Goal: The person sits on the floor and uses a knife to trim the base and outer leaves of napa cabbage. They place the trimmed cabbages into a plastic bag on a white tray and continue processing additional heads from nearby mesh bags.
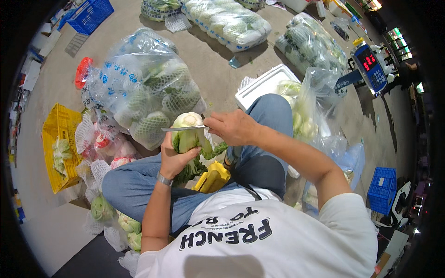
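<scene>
A Chinese cabbage (187, 142) stands with its pale root end up in my left hand (176, 158), the thumb across its front. My right hand (233, 128) grips a knife (184, 128) whose handle is hidden in the fist. The thin blade lies level across the cabbage just below the cut stem end, touching or very near it. Loose green leaves (198, 166) hang below, between my knees, above a yellow plastic crate or stool (212, 178).
A large clear bag of net-wrapped cabbages (149, 90) stands ahead. At left are a yellow crate (62, 139) and foam nets (100, 172). To the right are a white foam box (257, 87), bagged vegetables (304, 121), a digital scale (370, 67) and a blue crate (381, 191).
</scene>
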Demonstrator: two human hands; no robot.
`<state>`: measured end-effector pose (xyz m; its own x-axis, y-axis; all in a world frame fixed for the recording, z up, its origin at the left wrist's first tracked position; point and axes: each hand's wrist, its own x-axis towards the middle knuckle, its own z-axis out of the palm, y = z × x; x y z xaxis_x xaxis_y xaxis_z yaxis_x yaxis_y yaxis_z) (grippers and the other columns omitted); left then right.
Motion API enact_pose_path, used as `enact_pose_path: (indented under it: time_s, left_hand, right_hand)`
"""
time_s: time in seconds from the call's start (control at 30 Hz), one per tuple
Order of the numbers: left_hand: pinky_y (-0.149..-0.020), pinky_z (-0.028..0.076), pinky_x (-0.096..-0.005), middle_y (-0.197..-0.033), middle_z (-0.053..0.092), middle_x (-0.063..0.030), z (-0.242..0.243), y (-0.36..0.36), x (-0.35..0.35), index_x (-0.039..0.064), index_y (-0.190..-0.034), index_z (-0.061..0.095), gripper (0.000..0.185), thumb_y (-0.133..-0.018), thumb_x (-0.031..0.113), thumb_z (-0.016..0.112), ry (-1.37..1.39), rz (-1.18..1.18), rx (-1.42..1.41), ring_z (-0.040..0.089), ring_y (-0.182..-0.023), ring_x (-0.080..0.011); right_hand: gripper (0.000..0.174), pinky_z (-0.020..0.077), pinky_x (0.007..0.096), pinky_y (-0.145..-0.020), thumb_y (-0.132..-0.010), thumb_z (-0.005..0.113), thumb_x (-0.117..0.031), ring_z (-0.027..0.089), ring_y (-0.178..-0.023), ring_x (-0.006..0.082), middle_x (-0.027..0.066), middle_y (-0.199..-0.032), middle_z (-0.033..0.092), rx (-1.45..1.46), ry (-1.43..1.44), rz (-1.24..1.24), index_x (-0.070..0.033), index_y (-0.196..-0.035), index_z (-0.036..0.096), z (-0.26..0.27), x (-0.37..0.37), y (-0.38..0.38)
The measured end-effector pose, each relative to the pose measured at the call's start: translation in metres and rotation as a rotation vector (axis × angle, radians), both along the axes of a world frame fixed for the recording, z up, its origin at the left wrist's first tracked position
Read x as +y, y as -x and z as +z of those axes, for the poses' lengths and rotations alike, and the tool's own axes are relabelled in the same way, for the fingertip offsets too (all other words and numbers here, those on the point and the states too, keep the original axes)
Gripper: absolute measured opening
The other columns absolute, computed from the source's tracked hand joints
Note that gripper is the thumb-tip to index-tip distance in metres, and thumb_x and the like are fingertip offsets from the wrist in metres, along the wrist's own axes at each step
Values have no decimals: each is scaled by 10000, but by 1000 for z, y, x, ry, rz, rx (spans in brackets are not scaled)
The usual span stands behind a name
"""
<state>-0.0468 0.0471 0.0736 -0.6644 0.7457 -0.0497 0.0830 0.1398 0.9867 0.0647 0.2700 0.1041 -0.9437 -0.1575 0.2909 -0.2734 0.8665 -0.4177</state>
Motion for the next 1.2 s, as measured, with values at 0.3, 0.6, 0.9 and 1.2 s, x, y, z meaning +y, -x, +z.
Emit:
enact_pose_path:
  time_s: [0.3,0.6,0.9,1.2]
  left_hand:
    - [-858,528,-306,-1107,686,-89,-9,-9,-6,-16,-1260,546,634,-713,127,834,11,-33,-193,653,-961,-147]
    - [-838,520,-295,-1055,698,-78,-19,-17,-11,-19,-1207,596,550,-734,165,806,31,-21,-278,653,-904,-154]
    - [-831,520,-292,-1088,680,-67,-33,-32,-18,-14,-1217,609,522,-759,184,762,-14,-60,-337,644,-931,-150]
    - [-853,499,-300,-1066,686,-83,-23,-36,-22,-23,-1214,606,506,-783,185,771,-42,-90,-480,634,-935,-161]
  right_hand:
    - [235,519,394,-575,-882,659,-199,654,-758,270,68,-865,552,0,-11,70,-103,-1061,541,-31,8,5]
    - [237,509,382,-548,-880,665,-206,652,-725,261,70,-836,535,9,-70,52,-100,-1054,543,-45,5,6]
    - [228,507,383,-542,-882,665,-228,657,-713,258,66,-826,537,-31,-72,36,-104,-1035,550,-44,1,-7]
    - [194,504,391,-540,-903,641,-236,663,-704,266,65,-828,557,-90,-105,29,-109,-1022,554,-32,3,-12]
